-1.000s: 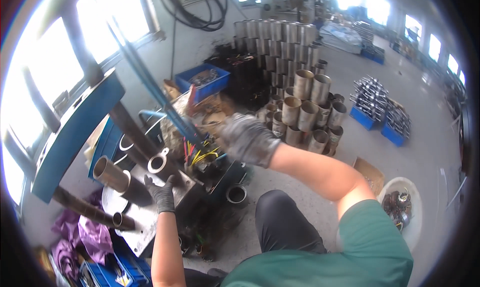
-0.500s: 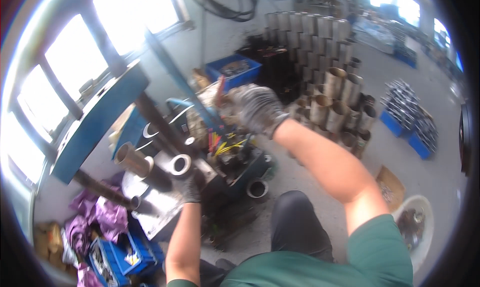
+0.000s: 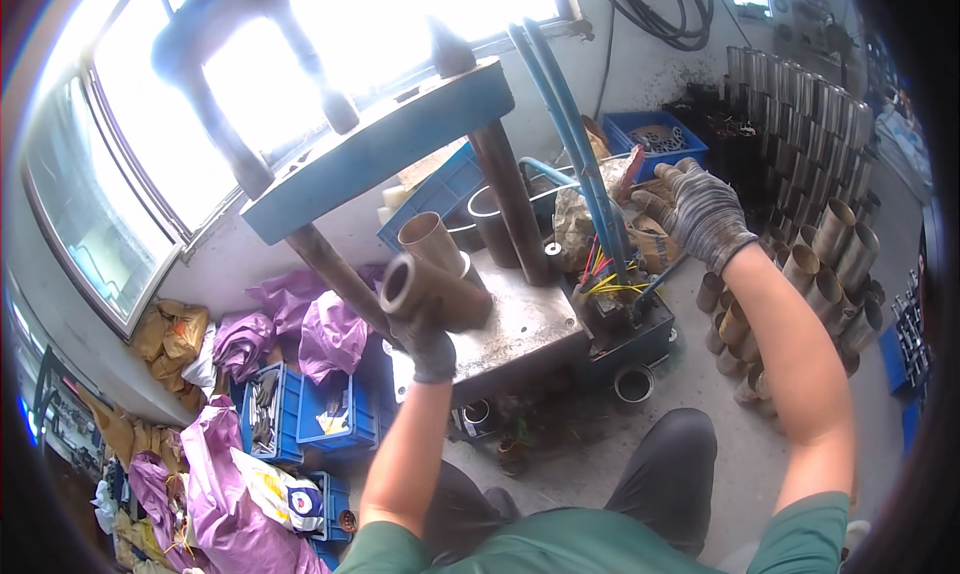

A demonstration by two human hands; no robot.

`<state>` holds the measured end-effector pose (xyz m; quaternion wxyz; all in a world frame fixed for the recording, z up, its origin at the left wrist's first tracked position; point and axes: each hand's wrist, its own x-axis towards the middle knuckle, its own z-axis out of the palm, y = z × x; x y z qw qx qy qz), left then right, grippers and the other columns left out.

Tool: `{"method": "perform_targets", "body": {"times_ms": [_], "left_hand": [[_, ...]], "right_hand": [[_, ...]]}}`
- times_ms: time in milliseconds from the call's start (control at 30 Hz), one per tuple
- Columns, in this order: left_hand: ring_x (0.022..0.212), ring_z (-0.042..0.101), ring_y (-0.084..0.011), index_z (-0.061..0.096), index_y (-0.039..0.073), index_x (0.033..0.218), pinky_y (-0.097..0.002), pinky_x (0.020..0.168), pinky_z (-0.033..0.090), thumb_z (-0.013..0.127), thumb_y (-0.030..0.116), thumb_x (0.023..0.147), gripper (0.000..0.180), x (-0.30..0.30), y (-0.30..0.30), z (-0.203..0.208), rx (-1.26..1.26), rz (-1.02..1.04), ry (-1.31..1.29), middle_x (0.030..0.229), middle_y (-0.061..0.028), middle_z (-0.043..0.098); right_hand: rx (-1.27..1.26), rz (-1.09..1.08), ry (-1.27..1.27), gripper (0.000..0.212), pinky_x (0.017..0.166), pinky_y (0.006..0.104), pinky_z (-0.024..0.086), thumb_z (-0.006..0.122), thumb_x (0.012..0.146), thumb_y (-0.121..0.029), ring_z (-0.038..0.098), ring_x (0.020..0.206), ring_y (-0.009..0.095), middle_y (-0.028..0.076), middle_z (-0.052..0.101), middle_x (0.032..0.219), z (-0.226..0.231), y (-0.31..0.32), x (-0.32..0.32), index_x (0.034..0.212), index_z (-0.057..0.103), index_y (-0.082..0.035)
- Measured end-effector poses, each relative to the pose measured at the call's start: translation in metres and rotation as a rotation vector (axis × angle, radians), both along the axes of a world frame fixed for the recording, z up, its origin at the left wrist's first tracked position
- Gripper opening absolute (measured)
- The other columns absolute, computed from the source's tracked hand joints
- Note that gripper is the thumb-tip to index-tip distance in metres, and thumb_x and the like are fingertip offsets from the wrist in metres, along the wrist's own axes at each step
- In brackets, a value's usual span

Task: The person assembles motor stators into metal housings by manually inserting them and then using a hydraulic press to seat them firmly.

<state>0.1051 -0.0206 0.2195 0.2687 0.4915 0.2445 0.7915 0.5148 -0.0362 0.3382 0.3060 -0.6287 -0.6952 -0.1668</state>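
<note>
In a grey glove, my left hand (image 3: pixel 425 349) grips a thick-walled metal tube (image 3: pixel 445 299). The tube is tilted over a press's steel bed plate (image 3: pixel 525 314), its open end toward the upper left. Behind it stands another metal tube (image 3: pixel 428 236), its lower part partly hidden. My gloved right hand (image 3: pixel 705 214) is raised with its fingers curled, beside a red handle-like piece (image 3: pixel 632 166). What sits inside those fingers is hidden. A dark rod (image 3: pixel 665 281) runs up toward that hand's underside. Above the bed, a blue crosshead (image 3: pixel 385 149) spans steel columns.
Stacked tubes (image 3: pixel 800 114) and standing tubes (image 3: pixel 825 294) fill the right. A blue bin (image 3: pixel 655 144) holds metal rings. Coloured wires (image 3: pixel 612 286) lie beside the bed. A short tube (image 3: pixel 634 383) stands on the floor. Purple sacks (image 3: pixel 335 334) and blue bins (image 3: pixel 335 436) lie at left.
My view has swung left, so the press and tubes appear farther right. The tube in my left hand has tipped, its open end now toward the upper left. My right hand stays raised.
</note>
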Motion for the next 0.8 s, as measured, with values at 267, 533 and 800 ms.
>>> {"method": "perform_targets", "body": {"times_ms": [267, 533, 800], "left_hand": [[0.112, 0.069, -0.0195, 0.058, 0.004, 0.142, -0.0320, 0.096, 0.058, 0.088, 0.028, 0.082, 0.072, -0.036, 0.102, 0.094, 0.050, 0.483, 0.529, 0.126, -0.0084, 0.068], [0.092, 0.079, -0.0249, 0.084, 0.007, 0.102, -0.0348, 0.091, 0.060, 0.088, 0.021, 0.075, 0.031, -0.028, 0.156, 0.116, -0.182, 0.660, 0.577, 0.099, -0.0116, 0.082], [0.095, 0.078, -0.0232, 0.083, 0.004, 0.105, -0.0358, 0.092, 0.059, 0.096, 0.019, 0.069, 0.042, -0.047, 0.184, 0.087, -0.258, 0.423, 0.461, 0.102, -0.0105, 0.082]], "right_hand": [[-0.204, -0.014, -0.019, 0.035, 0.095, 0.0470, 0.058, 0.062, 0.101, -0.036, 0.073, 0.105, 0.034, 0.016, 0.074, 0.111, 0.002, -0.003, 0.002, 0.120, 0.074, -0.009], [-0.353, -0.082, -0.103, 0.033, 0.100, 0.0463, 0.057, 0.064, 0.097, -0.027, 0.073, 0.110, 0.034, 0.017, 0.076, 0.116, 0.018, -0.019, -0.009, 0.123, 0.074, -0.009], [-0.274, -0.056, -0.072, 0.024, 0.094, 0.0486, 0.058, 0.065, 0.097, -0.024, 0.072, 0.103, 0.038, 0.019, 0.073, 0.108, 0.006, -0.030, -0.004, 0.108, 0.073, -0.005]]}}
